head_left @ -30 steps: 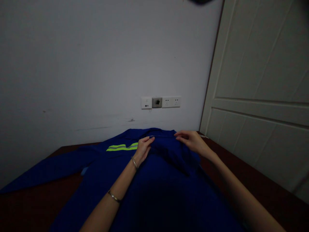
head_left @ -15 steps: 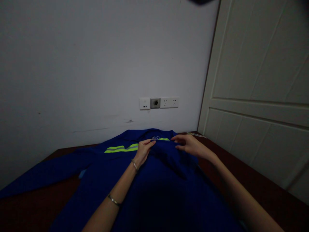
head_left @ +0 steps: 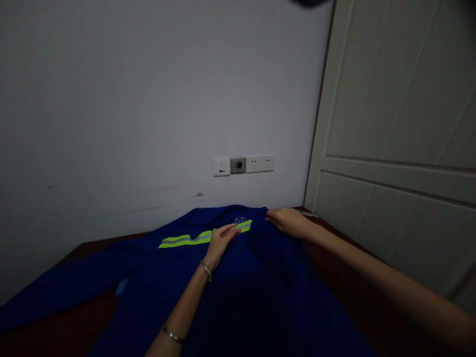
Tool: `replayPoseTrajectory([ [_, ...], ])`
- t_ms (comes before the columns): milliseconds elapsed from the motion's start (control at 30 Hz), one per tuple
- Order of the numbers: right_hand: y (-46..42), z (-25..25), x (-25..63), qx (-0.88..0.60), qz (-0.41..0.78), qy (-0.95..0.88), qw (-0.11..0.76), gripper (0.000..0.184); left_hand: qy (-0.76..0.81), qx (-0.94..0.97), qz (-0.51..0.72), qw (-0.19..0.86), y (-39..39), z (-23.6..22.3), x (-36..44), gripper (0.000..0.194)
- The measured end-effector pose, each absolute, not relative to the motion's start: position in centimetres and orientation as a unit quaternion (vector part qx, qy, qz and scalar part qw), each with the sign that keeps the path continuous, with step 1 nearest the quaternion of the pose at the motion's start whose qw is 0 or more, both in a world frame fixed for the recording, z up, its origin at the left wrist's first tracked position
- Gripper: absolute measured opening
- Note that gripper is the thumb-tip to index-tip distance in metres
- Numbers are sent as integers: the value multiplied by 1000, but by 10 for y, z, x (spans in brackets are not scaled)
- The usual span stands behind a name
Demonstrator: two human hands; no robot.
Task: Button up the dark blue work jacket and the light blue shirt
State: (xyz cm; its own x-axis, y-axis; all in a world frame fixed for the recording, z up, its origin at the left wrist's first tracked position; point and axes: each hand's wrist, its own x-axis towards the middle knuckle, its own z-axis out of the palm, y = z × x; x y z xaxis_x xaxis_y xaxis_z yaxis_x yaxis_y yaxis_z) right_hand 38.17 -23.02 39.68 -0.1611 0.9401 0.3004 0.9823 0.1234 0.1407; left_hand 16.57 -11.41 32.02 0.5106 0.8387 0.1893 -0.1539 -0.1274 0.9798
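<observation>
A dark blue long-sleeved work jacket (head_left: 159,277) with a yellow and silver reflective stripe (head_left: 178,241) across its chest lies spread out, collar towards the wall. My left hand (head_left: 219,244) rests over the middle of the chest at the stripe, fingers stretched out and thumb slightly apart, with no cloth gripped. At the jacket's right shoulder, my right hand (head_left: 286,220) has its fingers closed on the fabric. Folds and deep shadow hide the right sleeve. Near the collar shows a small printed or stitched mark (head_left: 241,219).
Under the jacket is a dark red-brown surface (head_left: 334,267). A pale wall (head_left: 130,124) with sockets and switches (head_left: 259,164) rises behind it. To the right stands a white panelled door (head_left: 372,198). A flat strip (head_left: 308,214) lies in the back right corner.
My left hand has let go of the raised jacket edge, and more of the reflective stripe shows. The right hand has closed on the cloth at the shoulder. The view has tilted up slightly.
</observation>
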Motion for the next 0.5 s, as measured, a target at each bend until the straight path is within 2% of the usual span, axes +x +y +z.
replayPoseTrajectory([
  [133, -249, 445, 491, -760, -220, -612, 13, 32, 338, 584, 421, 606, -83, 306, 146, 31],
  [267, -284, 492, 588, -845, -268, -462, -4, 33, 397, 535, 445, 599, -60, 291, 132, 24],
  [500, -321, 516, 648, -887, -282, -364, -30, 35, 425, 531, 449, 580, -56, 285, 129, 20],
])
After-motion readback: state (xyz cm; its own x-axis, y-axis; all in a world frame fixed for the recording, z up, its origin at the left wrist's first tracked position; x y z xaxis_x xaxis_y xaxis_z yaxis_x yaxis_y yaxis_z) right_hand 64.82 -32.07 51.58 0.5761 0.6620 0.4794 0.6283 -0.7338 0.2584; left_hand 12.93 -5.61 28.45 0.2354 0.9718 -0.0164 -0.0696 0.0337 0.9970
